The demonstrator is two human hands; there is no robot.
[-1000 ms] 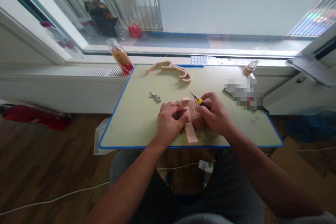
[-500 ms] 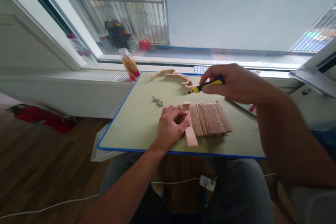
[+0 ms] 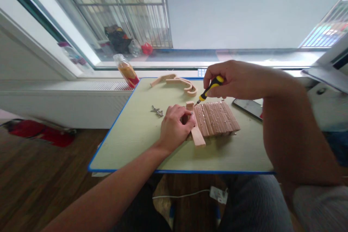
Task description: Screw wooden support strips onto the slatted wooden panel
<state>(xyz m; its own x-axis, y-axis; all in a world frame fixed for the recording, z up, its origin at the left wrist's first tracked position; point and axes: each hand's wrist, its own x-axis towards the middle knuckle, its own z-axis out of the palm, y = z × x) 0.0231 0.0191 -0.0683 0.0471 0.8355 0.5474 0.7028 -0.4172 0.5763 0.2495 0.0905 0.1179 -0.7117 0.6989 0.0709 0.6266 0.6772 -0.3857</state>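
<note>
A slatted wooden panel (image 3: 217,119) lies on the pale green table (image 3: 141,134), with a wooden strip (image 3: 197,135) along its left edge. My left hand (image 3: 174,127) is closed in a pinch against that strip, apparently holding a small screw upright. My right hand (image 3: 231,79) hovers above the panel, gripping a yellow-and-black screwdriver (image 3: 208,91). Its tip points down-left toward the strip's far end, close to my left fingertips.
Several loose screws (image 3: 156,110) lie left of my left hand. Curved wooden pieces (image 3: 176,80) rest at the table's far edge beside a bottle (image 3: 126,70) on the sill. A phone (image 3: 248,107) lies right of the panel. A cable (image 3: 187,194) runs on the floor.
My right hand raised the screwdriver off the panel, then lowered it so the tip now points down at the strip by my left fingers. My left hand stayed in place.
</note>
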